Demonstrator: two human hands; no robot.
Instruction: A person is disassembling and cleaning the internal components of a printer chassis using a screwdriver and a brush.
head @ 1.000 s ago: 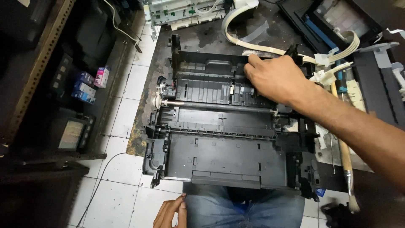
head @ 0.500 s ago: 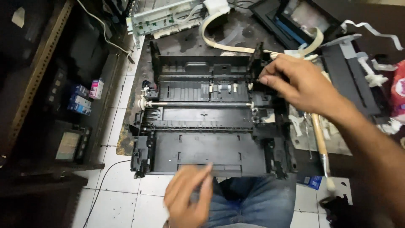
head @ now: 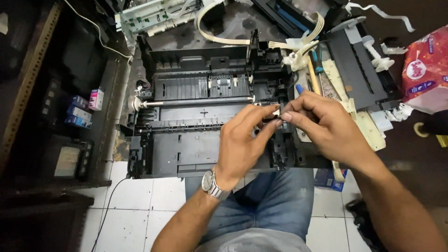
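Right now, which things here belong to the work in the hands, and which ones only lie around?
In the work:
- left hand and right hand, fingertips meeting on a small part
- black printer frame
- metal rod

Lying around:
- screwdriver
- white flat cable
- small ink boxes
- red packet
- grey printer piece

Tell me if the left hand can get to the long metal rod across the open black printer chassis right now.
Probably yes: the left hand hovers just beside the metal rod spanning the black plastic printer chassis, with nothing covering it.
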